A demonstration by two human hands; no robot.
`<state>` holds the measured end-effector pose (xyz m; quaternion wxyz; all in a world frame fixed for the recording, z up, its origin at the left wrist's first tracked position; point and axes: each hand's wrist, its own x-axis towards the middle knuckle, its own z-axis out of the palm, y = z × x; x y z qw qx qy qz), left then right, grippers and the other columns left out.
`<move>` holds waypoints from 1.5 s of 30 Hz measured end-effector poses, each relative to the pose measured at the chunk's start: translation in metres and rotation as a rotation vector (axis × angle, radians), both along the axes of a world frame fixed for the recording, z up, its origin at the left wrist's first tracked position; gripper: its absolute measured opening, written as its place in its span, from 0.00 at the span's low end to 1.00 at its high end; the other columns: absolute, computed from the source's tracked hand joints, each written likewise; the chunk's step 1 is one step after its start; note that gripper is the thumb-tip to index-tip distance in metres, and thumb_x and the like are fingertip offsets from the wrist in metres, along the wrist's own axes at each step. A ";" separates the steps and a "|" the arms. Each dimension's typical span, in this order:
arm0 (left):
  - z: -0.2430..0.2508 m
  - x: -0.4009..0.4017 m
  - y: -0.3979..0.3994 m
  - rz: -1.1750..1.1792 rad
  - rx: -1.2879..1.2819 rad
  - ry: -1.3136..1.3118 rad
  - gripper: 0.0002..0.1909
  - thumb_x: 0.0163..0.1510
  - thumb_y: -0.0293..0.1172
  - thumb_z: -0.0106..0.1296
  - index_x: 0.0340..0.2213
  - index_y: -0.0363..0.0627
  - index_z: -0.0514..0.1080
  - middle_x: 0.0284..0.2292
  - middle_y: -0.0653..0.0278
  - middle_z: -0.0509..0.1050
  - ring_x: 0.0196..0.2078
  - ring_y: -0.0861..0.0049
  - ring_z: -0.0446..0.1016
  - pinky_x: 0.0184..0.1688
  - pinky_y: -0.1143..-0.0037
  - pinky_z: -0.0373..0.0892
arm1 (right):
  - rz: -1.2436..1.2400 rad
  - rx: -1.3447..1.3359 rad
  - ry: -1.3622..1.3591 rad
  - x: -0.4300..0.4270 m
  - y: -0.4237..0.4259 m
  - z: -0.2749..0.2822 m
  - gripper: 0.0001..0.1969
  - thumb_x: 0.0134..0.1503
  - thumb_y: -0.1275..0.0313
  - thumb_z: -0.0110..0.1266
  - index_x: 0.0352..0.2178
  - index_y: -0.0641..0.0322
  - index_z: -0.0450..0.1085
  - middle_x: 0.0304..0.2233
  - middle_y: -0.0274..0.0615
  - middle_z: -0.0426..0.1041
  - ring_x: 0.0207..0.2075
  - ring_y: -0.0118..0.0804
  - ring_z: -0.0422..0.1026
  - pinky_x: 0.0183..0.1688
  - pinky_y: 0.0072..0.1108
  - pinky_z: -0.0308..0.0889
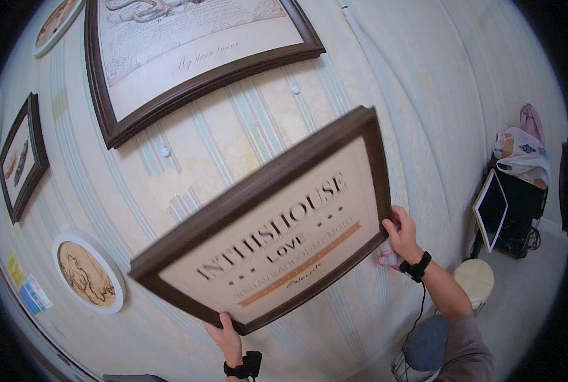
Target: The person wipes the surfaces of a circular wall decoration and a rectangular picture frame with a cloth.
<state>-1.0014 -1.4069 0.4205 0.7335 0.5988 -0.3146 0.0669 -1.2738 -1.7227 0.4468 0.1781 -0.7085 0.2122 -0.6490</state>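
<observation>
Both my hands hold a dark brown framed print (pixel 284 234), tilted in front of the striped wallpaper (pixel 260 119). Its paper bears large black lettering and an orange band. At the lower left corner, my left hand (pixel 226 336) grips the frame with the thumb on the front. My right hand (pixel 403 234) clasps the right side edge; its fingers behind the frame are partly hidden. Above, a larger dark framed picture (pixel 207 81) hangs on the wall. Two small white wall hooks, one on the left (pixel 166 152) and one on the right (pixel 296 90), show between the two frames.
An oval white-framed picture (pixel 90 272) and a small dark-framed picture (pixel 23 160) hang at left. To the right stand a cream stool (pixel 474 279), a blue-grey stool (pixel 427 344) and a black cabinet (pixel 525 205) with plastic bags (pixel 523 153). A white-faced frame (pixel 491 210) leans there.
</observation>
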 end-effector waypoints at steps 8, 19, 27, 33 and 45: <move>-0.076 0.010 0.004 0.136 -0.060 0.069 0.29 0.52 0.34 0.49 0.50 0.33 0.49 0.46 0.56 0.60 0.45 0.71 0.62 0.48 0.73 0.59 | 0.060 0.093 0.094 0.011 -0.015 -0.032 0.12 0.48 0.75 0.52 0.35 0.68 0.63 0.19 0.43 0.63 0.19 0.29 0.61 0.22 0.21 0.58; -0.116 0.067 0.011 -0.616 -0.379 -0.695 0.11 0.51 0.33 0.46 0.32 0.36 0.64 0.25 0.46 0.71 0.27 0.61 0.71 0.31 0.66 0.69 | 0.060 0.149 0.142 -0.010 -0.007 -0.113 0.15 0.48 0.72 0.53 0.37 0.69 0.63 0.20 0.46 0.64 0.22 0.32 0.65 0.26 0.22 0.61; -0.125 0.021 0.004 -0.446 -0.278 -0.577 0.07 0.48 0.26 0.46 0.29 0.38 0.62 0.23 0.51 0.70 0.26 0.65 0.67 0.30 0.70 0.66 | -0.079 0.297 0.229 -0.046 0.036 -0.152 0.18 0.47 0.72 0.54 0.39 0.69 0.62 0.22 0.47 0.65 0.24 0.34 0.66 0.28 0.23 0.61; -0.121 0.005 0.009 -0.271 -0.169 -0.724 0.07 0.48 0.24 0.45 0.31 0.41 0.60 0.28 0.57 0.69 0.29 0.66 0.67 0.33 0.66 0.64 | -0.157 0.398 0.274 -0.046 0.067 -0.175 0.20 0.46 0.72 0.54 0.40 0.69 0.61 0.24 0.48 0.66 0.25 0.35 0.67 0.29 0.24 0.62; -0.130 -0.001 0.008 -0.250 -0.101 -1.060 0.05 0.52 0.27 0.40 0.32 0.45 0.58 0.31 0.59 0.69 0.32 0.65 0.67 0.34 0.63 0.63 | -0.185 0.556 0.286 -0.054 0.099 -0.214 0.24 0.44 0.72 0.55 0.43 0.70 0.60 0.27 0.50 0.68 0.28 0.37 0.68 0.32 0.25 0.63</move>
